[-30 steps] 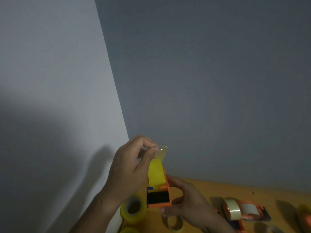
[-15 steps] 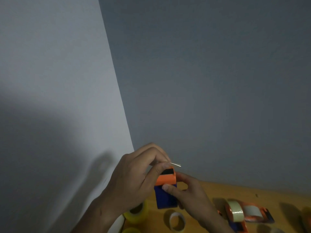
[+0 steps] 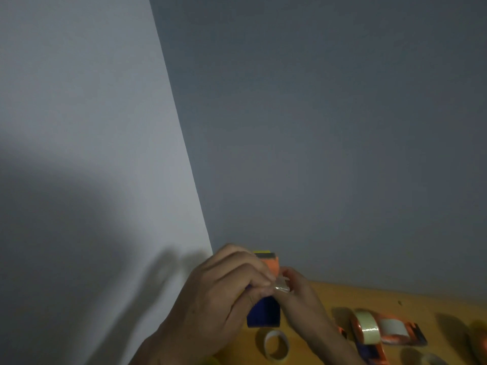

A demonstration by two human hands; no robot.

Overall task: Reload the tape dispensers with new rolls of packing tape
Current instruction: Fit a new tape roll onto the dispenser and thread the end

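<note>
- Clearly held up off the yellow table (image 3: 342, 293), near the wall corner: an orange-and-blue tape dispenser (image 3: 264, 312), blue body downward, orange head with dark blade strip on top.
- Wrapped round the dispenser from the left: left hand (image 3: 221, 293), fingers curled over the orange head, thumb tip meeting the loose tape end (image 3: 282, 287).
- Behind and to the right: right hand (image 3: 303, 293), fingertips pinching that same clear tab.
- Probably light and rigid, hard plastic shell; safe to clamp firmly on the flat blue sides.
- Best kept away from: the toothed edge by the dark strip.
- Thin, limp and sticky, the tape end; likely to fold onto itself or cling to skin, so worth pinching at the very tip and keeping taut.
- Lying on the table: an empty cardboard core (image 3: 276, 345) just below, another loaded dispenser (image 3: 382, 331) well to the right.
</note>
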